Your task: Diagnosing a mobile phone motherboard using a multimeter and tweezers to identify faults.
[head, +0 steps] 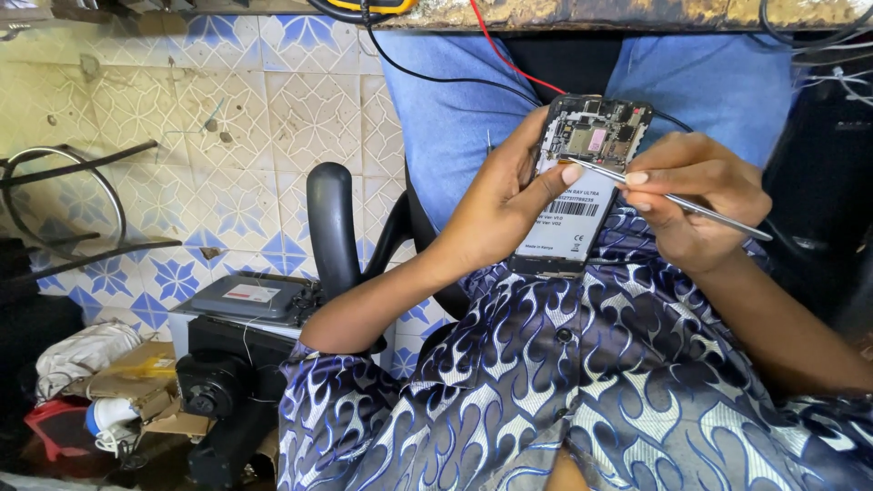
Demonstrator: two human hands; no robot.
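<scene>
Left hand (496, 214) cradles phone (582, 182); right hand (696, 195) pinches tweezers (673, 200).

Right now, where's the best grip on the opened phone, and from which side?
Grip the opened phone by its long edges along the lower half, coming from its left side, as the left hand does. The exposed circuit board sits at the top end, where the metal tweezers in the right hand are working, so that end should probably stay uncovered.

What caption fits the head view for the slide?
Left hand holds an opened phone over the lap while right hand touches tweezers to its circuit board.
</scene>
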